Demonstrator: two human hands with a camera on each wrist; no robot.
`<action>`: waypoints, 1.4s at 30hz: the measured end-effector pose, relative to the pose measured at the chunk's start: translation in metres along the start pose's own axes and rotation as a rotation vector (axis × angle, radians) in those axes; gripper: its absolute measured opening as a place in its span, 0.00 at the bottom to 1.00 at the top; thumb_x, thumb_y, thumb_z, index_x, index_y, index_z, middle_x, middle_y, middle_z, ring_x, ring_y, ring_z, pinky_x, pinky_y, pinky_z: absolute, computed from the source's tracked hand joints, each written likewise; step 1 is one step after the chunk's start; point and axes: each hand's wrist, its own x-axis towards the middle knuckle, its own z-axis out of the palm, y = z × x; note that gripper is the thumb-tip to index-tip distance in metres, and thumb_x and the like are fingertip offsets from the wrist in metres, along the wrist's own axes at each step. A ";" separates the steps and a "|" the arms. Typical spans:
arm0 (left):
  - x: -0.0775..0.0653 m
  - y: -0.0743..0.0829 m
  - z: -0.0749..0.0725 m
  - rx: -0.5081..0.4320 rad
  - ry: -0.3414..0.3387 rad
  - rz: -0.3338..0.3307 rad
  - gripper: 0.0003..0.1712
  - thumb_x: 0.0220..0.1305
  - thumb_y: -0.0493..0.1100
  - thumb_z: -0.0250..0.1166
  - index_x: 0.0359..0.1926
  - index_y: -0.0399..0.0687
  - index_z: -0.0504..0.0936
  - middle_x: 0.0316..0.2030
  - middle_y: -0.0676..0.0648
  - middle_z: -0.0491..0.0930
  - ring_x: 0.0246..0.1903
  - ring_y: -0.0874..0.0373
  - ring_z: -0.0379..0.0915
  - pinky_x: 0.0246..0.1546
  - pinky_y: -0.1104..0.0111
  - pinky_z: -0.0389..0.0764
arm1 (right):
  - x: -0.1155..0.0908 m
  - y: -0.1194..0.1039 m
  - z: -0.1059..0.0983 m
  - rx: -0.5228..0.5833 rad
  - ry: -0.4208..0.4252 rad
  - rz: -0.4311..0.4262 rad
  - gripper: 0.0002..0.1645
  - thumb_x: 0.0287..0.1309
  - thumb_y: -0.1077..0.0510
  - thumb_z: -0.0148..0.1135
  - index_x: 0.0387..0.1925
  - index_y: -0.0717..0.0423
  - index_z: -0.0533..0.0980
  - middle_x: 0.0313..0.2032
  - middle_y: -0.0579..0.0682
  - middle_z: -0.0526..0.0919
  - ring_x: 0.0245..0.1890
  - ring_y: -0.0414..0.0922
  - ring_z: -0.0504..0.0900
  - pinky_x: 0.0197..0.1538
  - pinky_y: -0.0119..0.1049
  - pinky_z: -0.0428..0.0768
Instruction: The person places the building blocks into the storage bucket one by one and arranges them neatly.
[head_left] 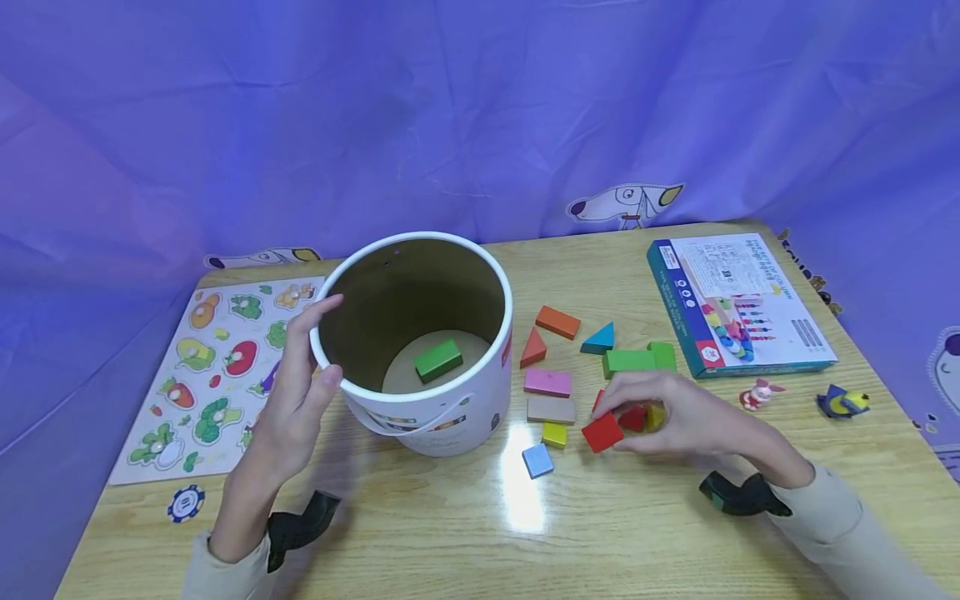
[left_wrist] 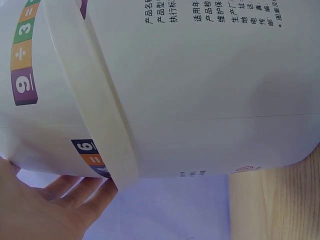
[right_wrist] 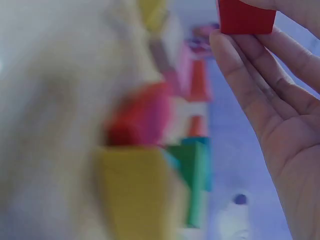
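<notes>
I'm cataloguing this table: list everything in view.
Table: 1, tan, beneath
Curtain: 1, purple, behind
Puzzle board: 1, white, left
Chip: 1, blue-white, left
Box: 1, multicoloured, right
Figurines: 2, multicoloured, right
Bucket: 1, white, centre
Inner block: 1, green, bucket floor
Loose blocks: 9+, mixed, right of bucket
Held block: 1, red, right hand
Wrist devices: 2, black, wrists
Sleeves: 2, beige, forearms
Left hand: 1, against bucket
Right hand: 1, held block

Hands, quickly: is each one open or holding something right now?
Left hand: open, against the white bucket.
Right hand: closed, pinching a red block.
</notes>
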 end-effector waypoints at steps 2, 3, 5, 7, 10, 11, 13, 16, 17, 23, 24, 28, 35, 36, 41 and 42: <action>0.000 0.000 0.000 0.000 0.000 -0.004 0.39 0.63 0.36 0.47 0.75 0.55 0.50 0.74 0.53 0.48 0.71 0.51 0.50 0.63 0.72 0.66 | 0.005 -0.003 -0.012 -0.022 0.033 -0.031 0.21 0.50 0.60 0.74 0.48 0.45 0.81 0.45 0.41 0.83 0.45 0.36 0.78 0.44 0.34 0.83; 0.000 0.000 0.000 0.004 0.000 -0.006 0.39 0.63 0.37 0.47 0.75 0.56 0.50 0.74 0.53 0.48 0.71 0.51 0.49 0.63 0.72 0.66 | 0.007 -0.005 -0.019 -0.021 0.050 -0.036 0.22 0.49 0.61 0.74 0.48 0.46 0.81 0.45 0.41 0.83 0.45 0.36 0.79 0.45 0.34 0.83; 0.000 0.000 0.000 0.006 0.000 -0.008 0.39 0.63 0.37 0.47 0.75 0.56 0.50 0.74 0.53 0.48 0.71 0.51 0.49 0.63 0.72 0.66 | 0.014 -0.011 -0.031 -0.021 0.086 -0.057 0.24 0.46 0.64 0.75 0.48 0.47 0.82 0.45 0.40 0.83 0.46 0.35 0.79 0.46 0.31 0.82; 0.000 0.000 0.000 0.006 0.001 -0.004 0.39 0.63 0.36 0.47 0.75 0.56 0.50 0.74 0.53 0.49 0.71 0.51 0.49 0.63 0.71 0.66 | 0.022 -0.017 -0.043 -0.018 0.129 -0.103 0.27 0.43 0.68 0.75 0.48 0.51 0.82 0.44 0.43 0.83 0.45 0.36 0.80 0.46 0.29 0.81; 0.000 0.000 0.000 0.007 -0.001 -0.001 0.39 0.62 0.36 0.47 0.75 0.56 0.50 0.74 0.53 0.48 0.71 0.51 0.49 0.63 0.71 0.66 | 0.036 -0.030 -0.058 -0.031 0.197 -0.161 0.29 0.38 0.74 0.75 0.47 0.56 0.82 0.43 0.46 0.83 0.45 0.38 0.80 0.48 0.25 0.80; 0.000 0.000 0.000 0.007 -0.002 0.000 0.39 0.62 0.36 0.47 0.75 0.55 0.50 0.74 0.53 0.48 0.71 0.51 0.49 0.63 0.71 0.65 | 0.042 -0.034 -0.063 -0.041 0.217 -0.180 0.30 0.37 0.75 0.75 0.47 0.56 0.82 0.43 0.47 0.83 0.45 0.38 0.79 0.49 0.24 0.80; 0.000 0.000 0.000 0.004 -0.003 0.002 0.39 0.62 0.36 0.47 0.75 0.55 0.50 0.74 0.53 0.48 0.71 0.51 0.49 0.63 0.70 0.65 | 0.055 -0.045 -0.070 -0.041 0.246 -0.193 0.30 0.36 0.76 0.74 0.46 0.58 0.82 0.43 0.49 0.84 0.45 0.40 0.80 0.51 0.25 0.80; 0.000 0.001 0.000 -0.001 0.000 0.001 0.39 0.63 0.37 0.47 0.75 0.55 0.50 0.74 0.53 0.49 0.71 0.50 0.49 0.63 0.70 0.66 | 0.077 -0.061 -0.076 0.002 0.273 -0.197 0.30 0.37 0.77 0.74 0.46 0.58 0.82 0.43 0.50 0.83 0.45 0.42 0.78 0.53 0.27 0.79; 0.000 0.001 0.000 -0.002 0.000 0.002 0.39 0.63 0.37 0.47 0.75 0.55 0.50 0.74 0.53 0.49 0.70 0.50 0.49 0.63 0.70 0.66 | 0.085 -0.065 -0.077 0.026 0.281 -0.210 0.29 0.37 0.77 0.74 0.46 0.60 0.82 0.43 0.52 0.83 0.44 0.43 0.78 0.53 0.28 0.79; -0.001 -0.001 -0.001 -0.008 -0.013 -0.001 0.38 0.65 0.36 0.46 0.75 0.56 0.49 0.74 0.53 0.49 0.70 0.49 0.51 0.62 0.73 0.69 | 0.132 -0.087 -0.067 0.174 0.302 -0.272 0.24 0.42 0.75 0.72 0.46 0.62 0.82 0.43 0.54 0.82 0.43 0.48 0.79 0.54 0.35 0.80; -0.001 -0.002 -0.001 -0.003 -0.014 0.004 0.38 0.65 0.36 0.46 0.75 0.55 0.49 0.74 0.52 0.49 0.70 0.48 0.51 0.61 0.73 0.70 | 0.138 -0.090 -0.065 0.185 0.298 -0.277 0.24 0.44 0.74 0.71 0.47 0.63 0.82 0.43 0.53 0.82 0.43 0.48 0.79 0.54 0.36 0.80; -0.002 -0.002 -0.001 0.005 -0.012 -0.002 0.37 0.65 0.36 0.46 0.75 0.55 0.49 0.74 0.52 0.49 0.70 0.49 0.51 0.62 0.74 0.69 | 0.162 -0.101 -0.053 0.204 0.267 -0.285 0.22 0.46 0.71 0.72 0.48 0.64 0.81 0.44 0.51 0.82 0.44 0.47 0.81 0.54 0.39 0.81; -0.002 0.001 -0.001 0.011 -0.004 -0.020 0.38 0.65 0.37 0.46 0.75 0.57 0.49 0.74 0.53 0.49 0.70 0.50 0.51 0.62 0.73 0.69 | 0.188 -0.112 -0.035 0.181 0.200 -0.245 0.21 0.47 0.63 0.75 0.47 0.58 0.83 0.43 0.49 0.83 0.42 0.39 0.83 0.53 0.36 0.81; -0.001 0.000 -0.001 0.016 -0.005 -0.017 0.38 0.65 0.37 0.47 0.75 0.57 0.50 0.74 0.53 0.49 0.70 0.50 0.51 0.62 0.73 0.69 | 0.191 -0.114 -0.034 0.174 0.191 -0.241 0.21 0.47 0.63 0.75 0.47 0.58 0.83 0.43 0.49 0.82 0.41 0.39 0.83 0.52 0.36 0.82; 0.000 -0.001 -0.002 0.027 -0.018 0.010 0.37 0.65 0.36 0.46 0.75 0.55 0.50 0.73 0.51 0.50 0.69 0.48 0.53 0.61 0.74 0.69 | 0.199 -0.120 -0.029 0.156 0.169 -0.254 0.21 0.47 0.62 0.75 0.46 0.58 0.83 0.42 0.49 0.83 0.39 0.37 0.85 0.49 0.33 0.82; 0.000 0.000 -0.002 0.029 -0.020 0.014 0.37 0.65 0.36 0.46 0.75 0.55 0.50 0.73 0.50 0.49 0.68 0.47 0.53 0.61 0.75 0.69 | 0.200 -0.121 -0.028 0.153 0.171 -0.260 0.21 0.47 0.62 0.75 0.46 0.58 0.83 0.41 0.49 0.83 0.39 0.37 0.85 0.49 0.33 0.82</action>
